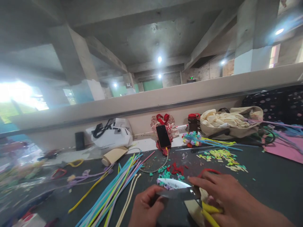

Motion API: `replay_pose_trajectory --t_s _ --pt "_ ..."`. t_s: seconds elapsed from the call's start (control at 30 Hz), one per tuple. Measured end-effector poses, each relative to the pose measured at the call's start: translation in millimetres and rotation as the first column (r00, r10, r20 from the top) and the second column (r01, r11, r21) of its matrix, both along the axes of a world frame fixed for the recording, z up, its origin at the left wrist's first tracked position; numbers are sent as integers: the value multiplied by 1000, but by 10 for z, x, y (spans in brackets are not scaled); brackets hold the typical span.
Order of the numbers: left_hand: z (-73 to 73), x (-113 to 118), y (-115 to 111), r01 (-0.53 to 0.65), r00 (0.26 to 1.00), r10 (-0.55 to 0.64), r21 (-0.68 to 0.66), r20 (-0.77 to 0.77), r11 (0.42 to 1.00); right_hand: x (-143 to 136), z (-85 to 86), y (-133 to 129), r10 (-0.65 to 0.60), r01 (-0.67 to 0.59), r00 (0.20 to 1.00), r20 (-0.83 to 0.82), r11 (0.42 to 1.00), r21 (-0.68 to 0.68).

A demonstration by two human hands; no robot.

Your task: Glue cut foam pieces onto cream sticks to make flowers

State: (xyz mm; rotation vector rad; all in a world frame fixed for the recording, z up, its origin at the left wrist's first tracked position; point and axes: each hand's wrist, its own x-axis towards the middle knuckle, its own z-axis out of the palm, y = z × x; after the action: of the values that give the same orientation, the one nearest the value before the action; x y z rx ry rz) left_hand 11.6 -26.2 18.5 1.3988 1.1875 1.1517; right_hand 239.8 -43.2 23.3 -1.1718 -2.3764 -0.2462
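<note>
Low in the middle, a pair of scissors (pixel 175 192) is held with its two blades spread apart and pointing left. My right hand (pixel 227 195) is closed around the handle end, where a red loop and a yellow part show between and beside the fingers. Something pale lies against the handle under that hand; its kind is unclear. My left hand (pixel 149 205) has thumb and forefinger pinched at the tip of the lower blade. Behind the blades lie small teal and purple cut pieces (pixel 164 173) and some red scraps (pixel 177 169).
Long coloured fuzzy stems (pixel 113 192) lie left of my hands. Yellow-green cut pieces (pixel 220 156) are scattered at right. Farther back stand a phone (pixel 163 136) on a cable, a red-lidded bottle (pixel 193 123), a white bag (pixel 113 135) and a beige cloth bag (pixel 224 121).
</note>
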Motion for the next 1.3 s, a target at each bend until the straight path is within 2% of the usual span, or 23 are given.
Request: replay_pose_trajectory --t_s 0.17,0.47,0.9,1.0,1.1,1.2,1.3 --pt "11 5 -11 -14 1000 14 -5 11 1000 16 -57 14 0 0 1000 9 1000 23" --pt "-13 -18 5 -24 999 24 -4 -32 1000 48 -41 35 51 -52 999 16 999 8" --pt "-49 -29 40 38 999 -38 9 8 999 72 -105 46 73 -71 996 -59 997 44" --pt "-72 -34 49 46 999 -46 -1 7 999 67 -84 22 75 -75 994 -81 997 -5" --pt "-106 -41 70 11 999 -9 -37 42 999 55 -36 -2 46 -62 990 -135 992 -114" --pt "-136 -48 97 1 991 18 -143 135 990 55 10 -11 -42 -9 971 -234 977 -213" --pt "-126 -51 111 12 979 38 -247 199 969 72 17 2 -94 30 954 -285 975 -220"
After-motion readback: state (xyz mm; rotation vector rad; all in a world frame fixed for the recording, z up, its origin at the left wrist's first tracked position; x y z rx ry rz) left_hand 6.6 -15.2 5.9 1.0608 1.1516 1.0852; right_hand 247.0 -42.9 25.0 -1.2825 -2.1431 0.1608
